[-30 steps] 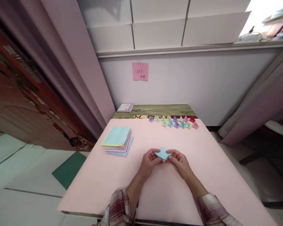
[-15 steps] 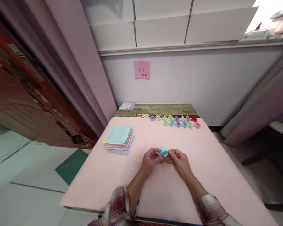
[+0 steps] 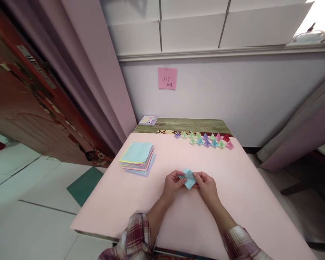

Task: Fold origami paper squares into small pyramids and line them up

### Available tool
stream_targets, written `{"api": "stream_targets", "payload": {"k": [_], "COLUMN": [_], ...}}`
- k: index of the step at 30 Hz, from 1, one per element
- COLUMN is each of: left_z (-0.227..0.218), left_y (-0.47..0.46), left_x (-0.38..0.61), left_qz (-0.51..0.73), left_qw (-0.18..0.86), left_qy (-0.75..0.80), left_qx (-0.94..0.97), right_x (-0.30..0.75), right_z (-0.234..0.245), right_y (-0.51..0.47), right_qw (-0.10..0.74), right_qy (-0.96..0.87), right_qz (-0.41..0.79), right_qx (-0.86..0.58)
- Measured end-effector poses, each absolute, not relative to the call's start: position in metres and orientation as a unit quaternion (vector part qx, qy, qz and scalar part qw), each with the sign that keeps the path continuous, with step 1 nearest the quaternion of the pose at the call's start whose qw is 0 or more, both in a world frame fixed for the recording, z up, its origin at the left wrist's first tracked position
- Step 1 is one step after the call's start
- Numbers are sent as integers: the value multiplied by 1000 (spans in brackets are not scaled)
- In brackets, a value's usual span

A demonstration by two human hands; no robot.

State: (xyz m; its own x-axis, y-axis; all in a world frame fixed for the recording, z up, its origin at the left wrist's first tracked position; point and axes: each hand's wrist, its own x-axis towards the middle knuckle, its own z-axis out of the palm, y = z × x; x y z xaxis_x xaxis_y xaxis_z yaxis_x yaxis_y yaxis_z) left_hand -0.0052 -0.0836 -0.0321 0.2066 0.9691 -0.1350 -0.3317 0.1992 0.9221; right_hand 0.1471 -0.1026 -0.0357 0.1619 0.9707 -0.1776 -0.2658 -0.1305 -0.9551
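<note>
Between my two hands is a small light-blue folded paper (image 3: 189, 180), shaped like a diamond with creases meeting near its middle. My left hand (image 3: 173, 185) pinches its left corner between thumb and fingers. On the opposite corner, my right hand (image 3: 206, 185) grips with the thumb on top and the fingers behind, partly hidden. Both hands hover at or just above the pink tabletop (image 3: 141, 202); I cannot tell whether the paper touches it. Farther back stand several small folded paper pieces (image 3: 207, 142) in two rows, coloured purple, green, blue, pink and red.
A stack of square coloured paper (image 3: 137, 153) lies on the left of the table. Behind it, a small printed packet (image 3: 148, 120) rests on the green wood-patterned back strip (image 3: 189, 124). A pink note (image 3: 167, 78) is stuck to the wall. A green square (image 3: 85, 186) lies on the floor.
The light-blue paper has turned from a folded-up, narrow shape to a flatter diamond facing me. Both hands keep their hold with little movement. The view has shifted slightly.
</note>
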Motion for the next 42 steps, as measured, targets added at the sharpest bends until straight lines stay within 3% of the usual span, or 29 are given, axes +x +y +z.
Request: {"api": "stream_targets", "payload": {"k": [10,23,33,42], "left_z": [-37,-9,0,7], "left_y": [-84,-86,-89,-94], "left_x": [8,3,14,17], "left_qz": [528,401,535,490], "left_qw": [611,702,617,744], "left_qy": [460,449,486,423], "left_qx": [371,381,312,165], "right_x": [135,149,156,157], "right_z": [-39,-37,-25,-25], "right_y": [-106,-115,-118,-117], "right_qw": [590,576,493,519], "right_qy": [-352,-400,-411,-387], "right_qz": [433,504,617,630], "right_qx": [-584,-505,-456,-428]}}
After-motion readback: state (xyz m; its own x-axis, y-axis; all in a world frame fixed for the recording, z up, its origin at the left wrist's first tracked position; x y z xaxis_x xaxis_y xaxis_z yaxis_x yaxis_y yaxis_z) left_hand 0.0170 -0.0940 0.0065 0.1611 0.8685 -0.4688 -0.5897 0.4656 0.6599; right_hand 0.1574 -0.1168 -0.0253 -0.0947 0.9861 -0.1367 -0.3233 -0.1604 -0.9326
